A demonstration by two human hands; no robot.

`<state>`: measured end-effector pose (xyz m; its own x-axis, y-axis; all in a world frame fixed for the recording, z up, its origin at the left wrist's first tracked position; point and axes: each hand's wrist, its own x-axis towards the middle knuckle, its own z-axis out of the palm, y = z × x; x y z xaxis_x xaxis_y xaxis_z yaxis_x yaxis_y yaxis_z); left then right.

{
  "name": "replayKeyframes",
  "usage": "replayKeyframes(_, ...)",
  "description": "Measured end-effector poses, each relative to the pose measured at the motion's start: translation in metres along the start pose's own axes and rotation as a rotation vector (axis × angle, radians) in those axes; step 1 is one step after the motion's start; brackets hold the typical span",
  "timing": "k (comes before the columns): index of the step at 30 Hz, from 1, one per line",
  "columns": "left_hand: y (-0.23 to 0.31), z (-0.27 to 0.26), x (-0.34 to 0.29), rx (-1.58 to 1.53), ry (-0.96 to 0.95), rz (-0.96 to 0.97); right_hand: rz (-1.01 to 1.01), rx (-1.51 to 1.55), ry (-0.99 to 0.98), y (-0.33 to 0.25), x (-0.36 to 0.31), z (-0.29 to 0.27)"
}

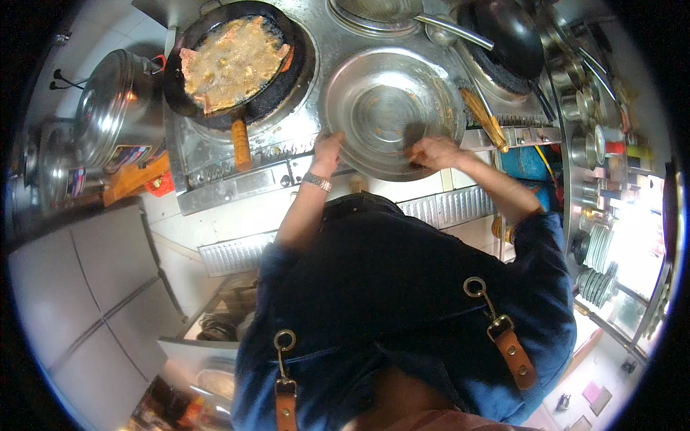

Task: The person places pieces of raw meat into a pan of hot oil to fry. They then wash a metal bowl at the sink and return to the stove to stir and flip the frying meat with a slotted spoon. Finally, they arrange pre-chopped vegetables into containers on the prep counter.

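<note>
A wide, shallow metal basin [345, 93] rests on the steel stove top in front of me. Its inside is wet and bare metal, with small brownish smears on the right wall. My left hand [328, 152] grips its near-left rim, a metal watch band on the wrist. Over the near-right part of the basin is my right hand [436, 154], its fingers curled together inside the rim. A dark patch lies by those fingertips. What they hold, if anything, cannot be made out.
At the far left a black wok [188, 104] with a wooden handle [241, 144] holds bubbling, foamy oil and pieces of food. A brush [483, 118], a ladle [460, 32] and another black wok [507, 36] lie right. A lidded steel pot [115, 108] stands left.
</note>
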<state>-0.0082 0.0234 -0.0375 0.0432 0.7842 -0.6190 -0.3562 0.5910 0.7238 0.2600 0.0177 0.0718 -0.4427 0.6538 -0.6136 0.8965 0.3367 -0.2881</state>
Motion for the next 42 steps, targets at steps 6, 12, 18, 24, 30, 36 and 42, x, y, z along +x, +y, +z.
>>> replayKeyframes(6,0.032,-0.001,-0.025,0.09,-0.061,-0.024,-0.023,1.529,-0.032,-0.019,0.032,-0.008)
replayKeyframes(12,0.066,0.005,-0.071,0.795,0.406,0.483,-0.376,2.002,0.253,-0.026,0.044,-0.047)
replayKeyframes(18,0.101,0.035,-0.075,-0.343,-0.489,0.092,-0.663,2.018,0.188,-0.055,0.035,-0.077)
replayKeyframes(24,0.11,0.036,-0.075,-0.269,-0.327,0.396,-0.483,1.779,0.267,-0.065,0.035,-0.07)
replayKeyframes(30,0.129,0.039,-0.088,-0.077,-0.298,0.375,-0.417,1.627,0.322,-0.07,0.032,-0.076)
replayKeyframes(36,0.151,0.046,-0.063,0.804,-0.596,0.608,-0.319,0.902,0.232,-0.063,0.027,-0.109)
replayKeyframes(42,0.12,0.056,-0.03,0.719,-0.377,0.808,-0.203,0.958,0.091,-0.027,0.045,-0.1)
